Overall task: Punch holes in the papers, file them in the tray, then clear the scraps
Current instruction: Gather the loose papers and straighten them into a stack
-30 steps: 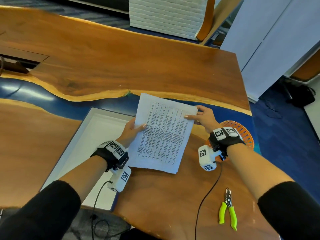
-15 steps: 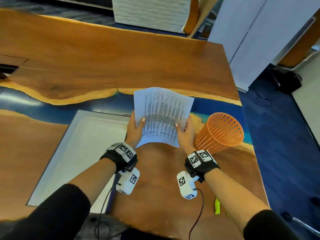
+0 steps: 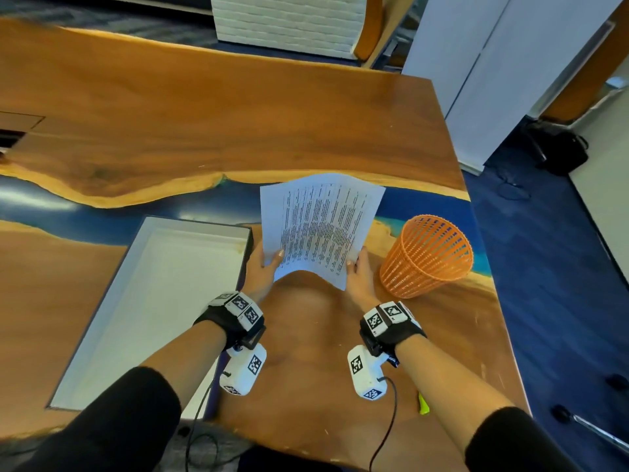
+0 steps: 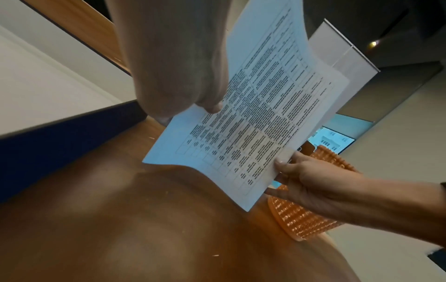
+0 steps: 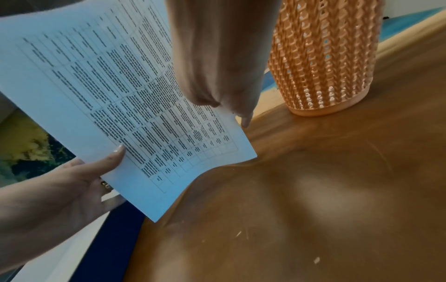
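Note:
I hold a stack of printed papers (image 3: 320, 226) upright above the wooden table, its bottom edge bowed. My left hand (image 3: 263, 267) pinches the lower left edge, thumb on the front. My right hand (image 3: 357, 274) pinches the lower right edge. The same papers (image 4: 253, 122) (image 5: 115, 91) fill both wrist views. A white tray (image 3: 129, 294) with nothing in it lies to the left, beside my left hand. The punch pliers show only as a bit of lime green handle (image 3: 423, 405) under my right forearm. Small paper scraps (image 5: 316, 259) dot the table.
An orange mesh basket (image 3: 427, 257) stands upright just right of my right hand. The table's right edge (image 3: 490, 301) runs close behind it. A black cable (image 3: 388, 420) trails from the right wrist camera over the front of the table.
The papers have come off the table and now stand upright. My right hand slid from the top right corner to the lower right edge, and the basket shows fully.

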`<state>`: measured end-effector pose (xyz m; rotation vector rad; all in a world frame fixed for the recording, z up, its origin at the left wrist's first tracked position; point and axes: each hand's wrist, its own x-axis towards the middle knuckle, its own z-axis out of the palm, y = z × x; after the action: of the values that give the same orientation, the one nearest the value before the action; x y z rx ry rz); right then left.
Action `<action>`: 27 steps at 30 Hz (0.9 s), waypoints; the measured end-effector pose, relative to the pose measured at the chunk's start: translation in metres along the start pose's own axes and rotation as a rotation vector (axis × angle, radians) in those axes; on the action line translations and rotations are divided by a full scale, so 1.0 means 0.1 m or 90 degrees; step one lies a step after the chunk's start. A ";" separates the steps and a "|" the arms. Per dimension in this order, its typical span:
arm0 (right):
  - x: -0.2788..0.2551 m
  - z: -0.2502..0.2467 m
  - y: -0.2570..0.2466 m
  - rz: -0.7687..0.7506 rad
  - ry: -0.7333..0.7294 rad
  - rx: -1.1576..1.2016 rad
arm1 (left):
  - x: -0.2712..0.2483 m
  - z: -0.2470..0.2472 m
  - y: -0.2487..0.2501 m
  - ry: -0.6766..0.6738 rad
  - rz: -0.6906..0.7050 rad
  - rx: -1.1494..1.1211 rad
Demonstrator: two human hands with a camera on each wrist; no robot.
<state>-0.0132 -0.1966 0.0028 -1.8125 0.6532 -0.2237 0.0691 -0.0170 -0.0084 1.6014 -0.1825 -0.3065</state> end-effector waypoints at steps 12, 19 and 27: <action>-0.16 -0.28 0.20 0.036 0.002 -0.048 | -0.13 0.11 -0.18 -0.051 -0.096 -0.015; -0.69 -0.64 0.65 0.119 0.073 -0.153 | -0.53 0.39 -0.54 -0.141 -0.100 0.025; -1.32 -1.08 1.18 0.427 0.158 -0.491 | -0.75 0.47 -0.63 -0.130 -0.158 0.050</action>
<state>-0.2099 -0.2383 -0.0472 -2.1619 1.6433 0.3054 -0.0213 -0.0349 -0.0664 1.6724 -0.1537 -0.6636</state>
